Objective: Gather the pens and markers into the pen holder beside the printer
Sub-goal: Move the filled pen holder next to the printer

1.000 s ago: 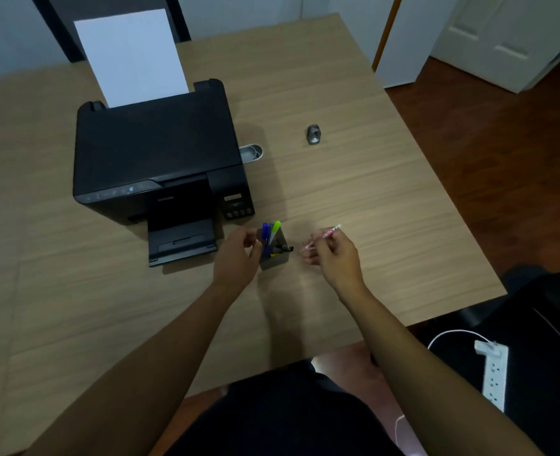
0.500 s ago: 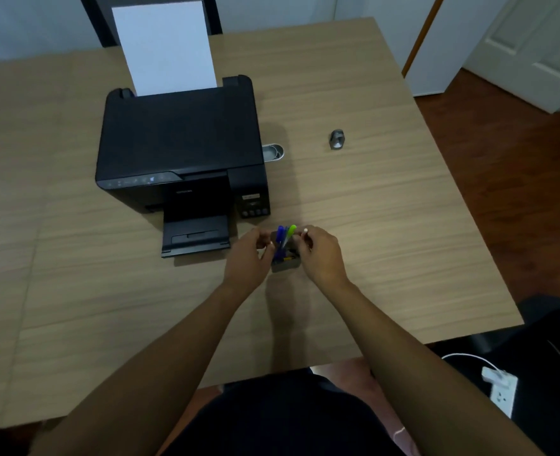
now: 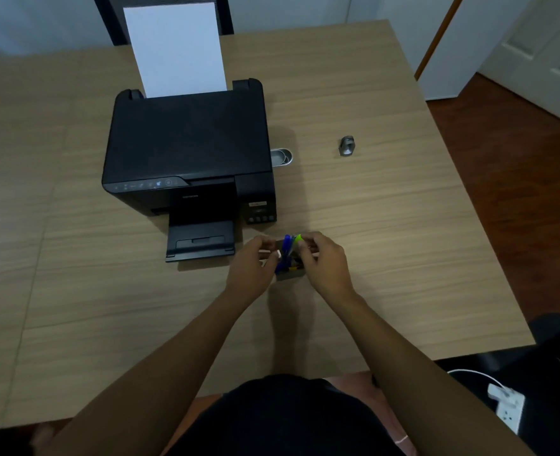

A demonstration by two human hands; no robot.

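Grey and boxy, the small pen holder (image 3: 290, 274) stands on the pale wood-grain bench (image 3: 387, 225) between the two hands, just in front of the right corner of the matte black printer (image 3: 189, 153). Slim blue pens (image 3: 286, 250) and a rounded lime-green marker (image 3: 296, 239) stick up out of it. The left hand (image 3: 252, 264) curls its fingers against the holder's left side, touching it. The right hand (image 3: 324, 263) bunches its fingers over the pen tops; whether they pinch one I cannot tell. Beyond the fingers lie an open oval tin (image 3: 282, 157) and a small metal clip (image 3: 347, 146).
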